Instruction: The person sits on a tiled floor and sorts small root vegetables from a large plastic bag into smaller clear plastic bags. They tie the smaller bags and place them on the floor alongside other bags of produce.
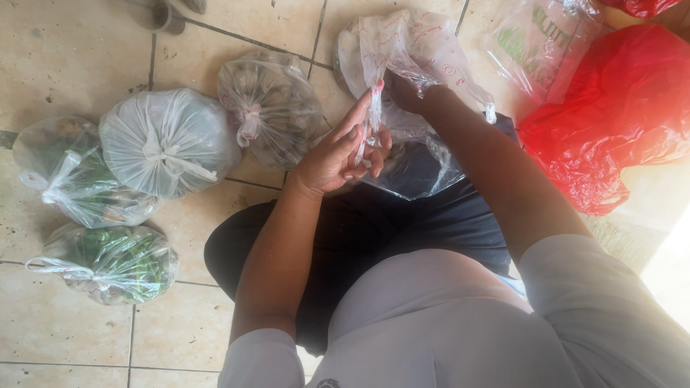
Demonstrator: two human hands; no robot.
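The clear printed plastic bag point(402, 65) sits upper centre of the frame, over the person's lap. The left hand point(338, 154) has its fingers clenched on a twisted strip of the film; the right hand point(404, 92) is largely wrapped in the bag, its grip not visible. The film looks thin, limp, slippery and easily torn, so the gathered neck seems the best hold. Knotted produce bags point(169, 144) crowd the tiled floor point(65, 50) at left, a red bag point(611, 115) at right; open room lies lower left.
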